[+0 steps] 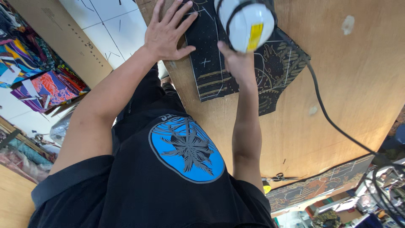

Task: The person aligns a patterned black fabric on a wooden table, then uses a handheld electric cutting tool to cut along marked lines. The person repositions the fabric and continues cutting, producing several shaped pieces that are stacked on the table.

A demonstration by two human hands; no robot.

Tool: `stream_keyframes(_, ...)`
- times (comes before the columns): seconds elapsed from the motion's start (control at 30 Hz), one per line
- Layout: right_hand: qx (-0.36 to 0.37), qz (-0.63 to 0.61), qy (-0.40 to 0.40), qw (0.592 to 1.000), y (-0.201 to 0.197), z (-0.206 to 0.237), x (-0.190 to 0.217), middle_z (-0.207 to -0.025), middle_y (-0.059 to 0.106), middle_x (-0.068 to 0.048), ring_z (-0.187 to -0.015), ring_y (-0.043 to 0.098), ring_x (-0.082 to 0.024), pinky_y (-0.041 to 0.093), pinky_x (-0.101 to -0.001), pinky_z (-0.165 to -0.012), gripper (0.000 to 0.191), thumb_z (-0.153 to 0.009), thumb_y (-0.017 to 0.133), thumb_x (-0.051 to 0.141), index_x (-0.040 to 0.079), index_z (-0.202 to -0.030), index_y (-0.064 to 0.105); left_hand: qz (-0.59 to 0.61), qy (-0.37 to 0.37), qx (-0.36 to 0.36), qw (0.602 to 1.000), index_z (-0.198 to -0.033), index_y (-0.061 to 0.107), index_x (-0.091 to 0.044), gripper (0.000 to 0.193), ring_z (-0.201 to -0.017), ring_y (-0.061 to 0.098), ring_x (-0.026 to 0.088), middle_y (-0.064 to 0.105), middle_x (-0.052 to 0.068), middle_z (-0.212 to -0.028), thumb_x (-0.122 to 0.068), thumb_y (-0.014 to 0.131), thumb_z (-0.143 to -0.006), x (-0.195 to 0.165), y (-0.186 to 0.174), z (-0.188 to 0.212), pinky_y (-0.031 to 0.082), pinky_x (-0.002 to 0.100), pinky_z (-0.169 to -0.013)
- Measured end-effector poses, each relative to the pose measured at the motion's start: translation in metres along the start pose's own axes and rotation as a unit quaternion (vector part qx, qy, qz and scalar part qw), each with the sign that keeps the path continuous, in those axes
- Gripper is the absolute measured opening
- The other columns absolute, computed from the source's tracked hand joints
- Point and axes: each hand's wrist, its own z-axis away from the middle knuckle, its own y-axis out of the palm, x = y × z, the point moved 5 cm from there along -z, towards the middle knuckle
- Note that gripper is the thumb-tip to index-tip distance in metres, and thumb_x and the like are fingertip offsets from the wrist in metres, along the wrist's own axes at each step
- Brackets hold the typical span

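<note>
Left hand point(166, 31): fingers spread flat, pressing the dark patterned fabric point(211, 71).
Right hand point(237, 62): clamped on the white cutting tool point(244, 23), over the same fabric.

patterned fabric point(240, 63) on wooden table point(358, 84), scissors point(279, 177) near table edge, cord point(333, 122) right of fabric

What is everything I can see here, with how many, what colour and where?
Cloth: one stack, black with gold print and chalk marks, on the table top.
Cutter: one, white with a yellow label, on the cloth.
Cord: one, black, trailing across the table.
Table: one, brown wood.
Scissors: one pair, dark, near the table edge.
Fabrics: a pile, many colours, on the floor.
Shirt: one, black with a blue round print.
Left hand: flat on the cloth.
Right hand: gripping the cutter.
</note>
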Motion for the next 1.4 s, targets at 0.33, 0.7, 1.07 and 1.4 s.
stream_keyframes(0.33,0.035,0.061,-0.213,0.975,-0.023,0.038,-0.04,-0.128,0.071,-0.016,-0.118,0.068,-0.025,0.056,-0.0373,-0.099,0.042,-0.101,0.076,0.007,-0.004,-0.138,0.058,-0.01,-0.016,-0.059,0.998,-0.16,0.042,-0.003,0.067,-0.153,0.039,0.031,0.049,0.013,-0.163,-0.042,0.057,-0.107,-0.019,-0.019,0.005,0.012,0.061,-0.125)
stream_keyframes(0.7,-0.093,0.135,-0.093,0.982,-0.125,0.297,-0.315,-0.105,0.065,-0.012,-0.099,0.061,-0.022,0.049,-0.0358,-0.085,0.025,-0.096,0.075,0.018,0.003,-0.112,0.063,-0.008,0.016,-0.093,0.996,-0.153,0.053,-0.004,0.066,-0.148,0.038,0.038,0.053,0.015,-0.151,-0.028,0.07,-0.094,-0.065,-0.025,0.011,0.011,0.065,-0.121)
stream_keyframes(1.07,-0.252,-0.095,0.198,0.943,-0.035,0.44,-0.432,-0.063,0.05,-0.008,-0.056,0.047,-0.017,0.038,-0.0325,-0.053,0.036,-0.098,0.075,0.023,0.002,-0.074,0.057,0.002,0.383,0.1,0.918,-0.163,0.052,-0.02,0.056,-0.162,0.021,0.032,0.037,0.009,-0.173,-0.047,0.056,-0.113,-0.26,0.083,-0.07,0.008,0.061,-0.128)
stream_keyframes(1.4,-0.417,-0.407,0.185,0.791,0.033,0.408,-0.336,-0.062,0.058,-0.002,-0.053,0.06,-0.013,0.048,-0.027,-0.052,0.02,-0.094,0.068,0.01,0.007,-0.077,0.058,-0.022,0.393,0.13,0.91,-0.166,0.044,-0.022,0.06,-0.16,0.018,0.032,0.029,0.009,-0.173,-0.047,0.052,-0.112,-0.286,0.078,-0.098,0.006,0.063,-0.125)
